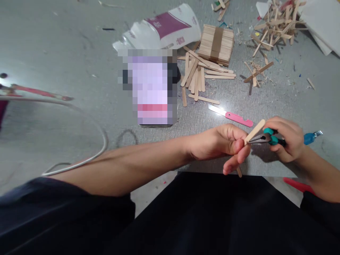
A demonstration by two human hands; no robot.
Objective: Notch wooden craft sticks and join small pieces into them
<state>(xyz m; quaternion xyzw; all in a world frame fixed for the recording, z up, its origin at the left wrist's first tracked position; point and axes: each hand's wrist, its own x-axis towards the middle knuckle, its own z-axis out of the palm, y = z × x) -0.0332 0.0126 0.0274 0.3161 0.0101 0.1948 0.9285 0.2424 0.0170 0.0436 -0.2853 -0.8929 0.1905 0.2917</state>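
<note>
Near the table's front edge, my left hand (230, 143) pinches a wooden craft stick (255, 131) between thumb and fingers. A second stick end (239, 172) shows below that hand; whether it belongs to another stick is hidden. My right hand (288, 138) is wrapped round pliers (261, 138) with teal and black handles. Their narrow metal jaws touch the stick close to my left fingertips. A pink folding knife (237, 118) lies with its blade out just beyond my hands. Behind my right hand lies a blue-handled tool (312, 137) with a metal tip.
Loose craft sticks (195, 72) lie beside a banded bundle (216, 44) and a white-purple plastic bag (167, 28). A blurred-out phone-like object (151, 88) stands left of them. Stick scraps (283, 24) pile at the back right. A white cable (102, 141) loops over my left arm.
</note>
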